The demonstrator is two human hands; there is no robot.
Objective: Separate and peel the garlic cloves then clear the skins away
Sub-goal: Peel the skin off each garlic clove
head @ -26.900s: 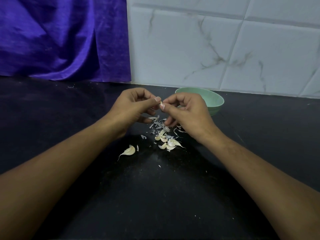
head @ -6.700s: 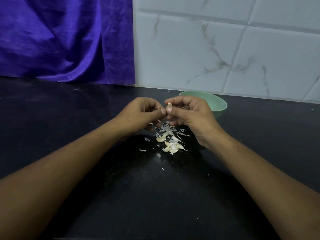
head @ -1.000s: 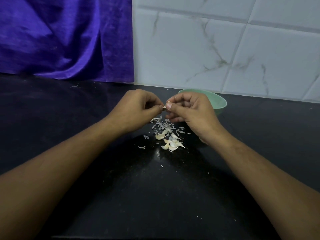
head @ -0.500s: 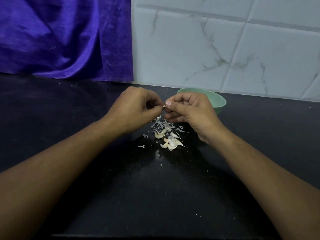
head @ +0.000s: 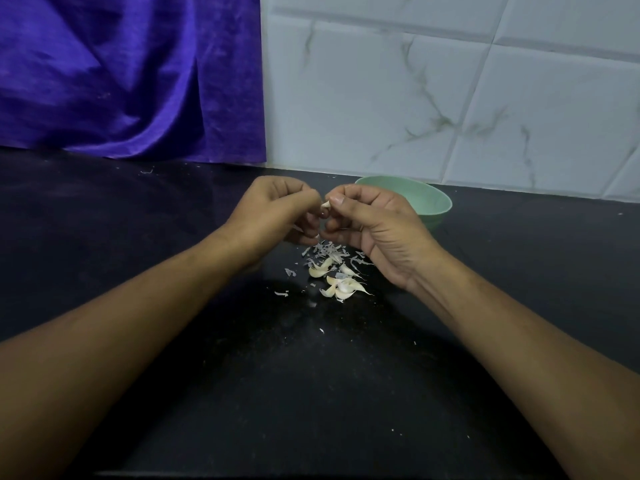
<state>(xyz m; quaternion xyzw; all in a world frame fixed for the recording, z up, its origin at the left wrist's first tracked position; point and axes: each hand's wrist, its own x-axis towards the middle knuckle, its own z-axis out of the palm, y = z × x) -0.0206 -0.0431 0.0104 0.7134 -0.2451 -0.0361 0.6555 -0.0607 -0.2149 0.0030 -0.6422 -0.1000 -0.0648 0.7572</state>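
Across the whole lower view I've got the black counter (head: 311, 393), w/ the purple cloth (head: 121, 74) hung at back left and the white tiled wall (head: 433, 91) at back right. None of that has shifted vs the earlier frames.

Both forearms reach in from the bottom corners and meet mid-counter. The left hand (head: 273, 213) is curled, thumb and forefinger tips pinching the garlic clove (head: 325, 204) from its left. The right hand (head: 377, 230) is curled too, thumb pressed on the clove's right side, other fingers tucked under. Both hands sit approx where they were half a sec ago, held above the counter.

The green bowl (head: 433, 202) stands behind the right hand, partly hidden by it, same spot as before; can't see inside.

Below and btwn the hands, the pile of cloves (head: 341, 285) lies on the counter, laid out as it was a sec ago. The lone clove that lay left of it approx 27 s back is gone. Skin scraps (head: 329, 251) are scattered just behind the pile, under the fingers.

Only a pale tip of the held clove shows btwn the thumbs, less than approx 7 s back, when it stuck up above the fingertips.
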